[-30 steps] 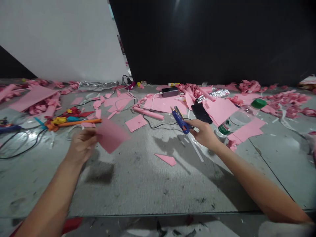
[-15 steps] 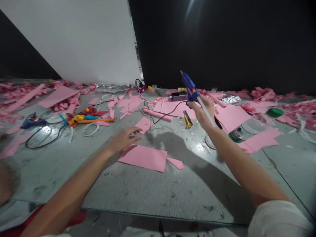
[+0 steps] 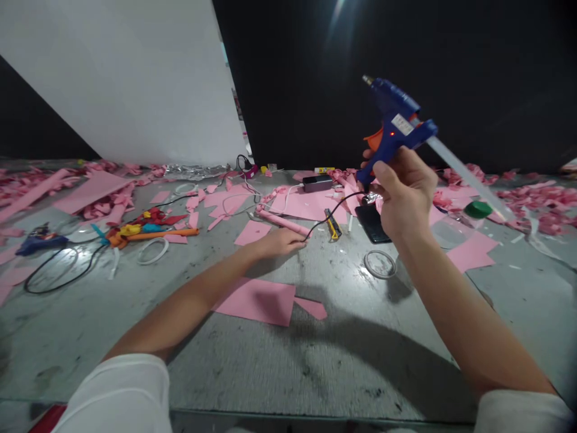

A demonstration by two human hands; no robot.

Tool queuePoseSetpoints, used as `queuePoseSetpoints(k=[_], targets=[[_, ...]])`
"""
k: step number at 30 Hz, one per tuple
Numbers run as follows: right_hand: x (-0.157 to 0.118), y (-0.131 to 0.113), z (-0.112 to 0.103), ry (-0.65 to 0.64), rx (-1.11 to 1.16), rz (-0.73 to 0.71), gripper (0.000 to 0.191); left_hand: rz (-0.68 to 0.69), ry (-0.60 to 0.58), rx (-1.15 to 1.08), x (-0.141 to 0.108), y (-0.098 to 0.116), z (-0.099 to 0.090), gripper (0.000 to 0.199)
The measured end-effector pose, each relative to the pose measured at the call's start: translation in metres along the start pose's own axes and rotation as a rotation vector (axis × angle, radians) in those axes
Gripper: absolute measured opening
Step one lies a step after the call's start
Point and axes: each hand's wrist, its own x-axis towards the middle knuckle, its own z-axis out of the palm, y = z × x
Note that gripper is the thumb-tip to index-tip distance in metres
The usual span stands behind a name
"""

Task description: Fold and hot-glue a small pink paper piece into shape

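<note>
My right hand (image 3: 406, 189) is wrapped round the handle of a blue glue gun (image 3: 394, 114) with an orange trigger, a lit red light and a long clear glue stick. The gun is raised above the table, nozzle up and to the left. Its black cord (image 3: 336, 207) runs down to my left hand (image 3: 282, 242), whose fingers are pinched on it beside a pink paper roll (image 3: 288, 224). A pink sheet (image 3: 265, 300) and a narrow pink strip (image 3: 311, 307) lie nearer to me.
A yellow cutter (image 3: 333, 225), a black phone (image 3: 372, 224), a clear ring (image 3: 380, 264) and a power bank (image 3: 317, 183) lie mid-table. Orange balloons (image 3: 118, 237) and another glue gun (image 3: 42, 242) are at left. Pink scraps line the back, before dark panels.
My right hand has raised the glue gun up and to the right, closer to the camera. My left hand has moved right and closed on the cord.
</note>
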Motion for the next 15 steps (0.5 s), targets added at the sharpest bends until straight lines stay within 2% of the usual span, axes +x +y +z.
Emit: queuePoseSetpoints(k=[2, 4, 8, 11, 15], targets=[[0.0, -0.01, 0.0, 0.038, 0.053, -0.013, 0.024, 0.006, 0.015, 0.064, 0.002, 0.0, 0.008, 0.033], [0.001, -0.02, 0.002, 0.062, 0.072, -0.019, 0.024, -0.019, 0.062, 0.134, 0.003, -0.009, 0.001, 0.036], [0.005, -0.035, 0.001, 0.074, 0.062, -0.04, 0.026, -0.168, 0.23, 0.299, -0.003, -0.052, -0.046, 0.045], [0.013, -0.041, -0.002, 0.105, 0.06, -0.061, 0.027, -0.181, 0.193, 0.39, -0.012, -0.079, -0.07, 0.044], [0.021, -0.045, -0.002, 0.116, 0.084, -0.087, 0.025, -0.158, 0.16, 0.47, -0.013, -0.086, -0.065, 0.047]])
